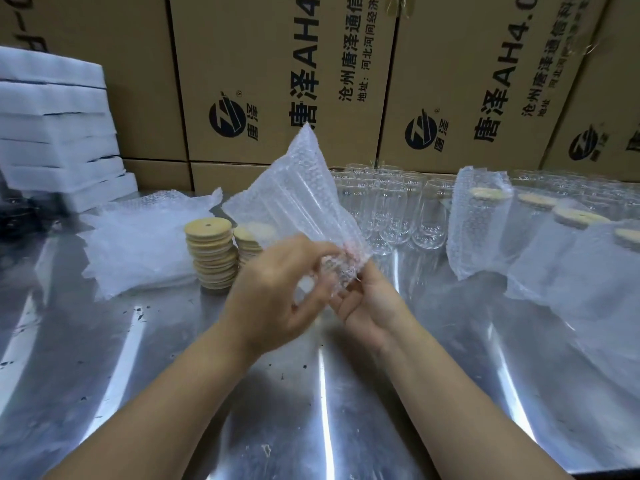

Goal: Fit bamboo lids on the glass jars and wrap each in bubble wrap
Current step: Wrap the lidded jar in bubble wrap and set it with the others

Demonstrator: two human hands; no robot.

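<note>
- Both hands meet over the middle of the steel table, holding one bubble-wrap bag by its lower edge so the rest stands up and away from the body; held that way, I judge, to work the mouth of the bag apart before a jar goes in
- The left hand is curled, thumb and fingertips pinched on the near edge of the bag; the right hand lies palm up beneath it, fingers loosely bent with the tips pressed to the same crumpled edge; neither hand has a jar or a lid
- The bag looks empty, though the film is cloudy and I cannot be sure
- The bamboo lids stand in two stacks just left of the hands, near enough to take without stretching; the pile of spare bags lies just beside them, further left
- The bare glass jars stand packed in rows behind the hands, unlidded; on the right lidded jars in bubble wrap stand upright, so some of the work looks done
- The raised bag partly hides the nearer jars; a reach for one passes close to crowded glass, which could knock
- White foam blocks are stacked far left, cardboard cartons wall off the back; neither stands in the way
</note>
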